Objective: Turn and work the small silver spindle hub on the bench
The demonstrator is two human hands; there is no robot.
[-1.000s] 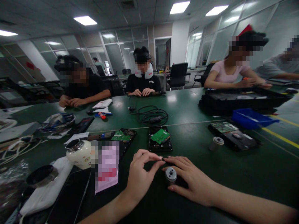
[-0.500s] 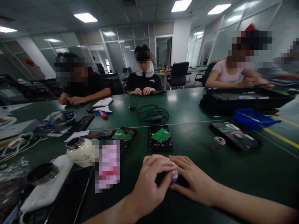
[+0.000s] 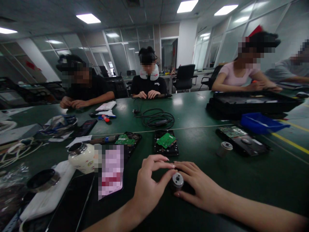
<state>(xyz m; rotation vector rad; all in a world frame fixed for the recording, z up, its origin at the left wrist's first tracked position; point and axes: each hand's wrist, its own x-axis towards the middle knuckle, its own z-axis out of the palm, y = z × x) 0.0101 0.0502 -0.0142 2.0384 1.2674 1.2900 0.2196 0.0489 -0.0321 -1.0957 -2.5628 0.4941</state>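
Presently, I record my right hand [image 3: 200, 188] at the near middle of the green tabletop [image 3: 198, 141], its thumb and forefinger closed around the sides of a metal cylinder [image 3: 178, 180]. The cylinder stands upright, its pale top face, marked with dark holes, turned upward. The other right fingers extend beyond it.

My left hand [image 3: 149, 185] is raised alongside, with a narrow gap between thumb and fingers. The thumb tip is at the cylinder's upper edge; whether it touches the metal I cannot tell. The left fingertips lie close to those of the right hand.

Directly ahead is a black drive casing [image 3: 156, 151] with a green circuit board [image 3: 166, 140] lying askew on top. Left of it is a second casing [image 3: 137, 140], also bearing a green board [image 3: 125, 140]. A second metal cylinder [image 3: 227, 146] stands upright to the right, near a third casing [image 3: 252, 143] and a blue tray [image 3: 263, 122].

On my left I note a pink packet [image 3: 112, 170], a cream jar [image 3: 83, 158] with a metal mouth, and a flat black device [image 3: 72, 199]. A coiled black cable [image 3: 158, 118] occupies the far middle. Co-workers are seated across the tabletop, one with both hands [image 3: 147, 94] near its far edge.
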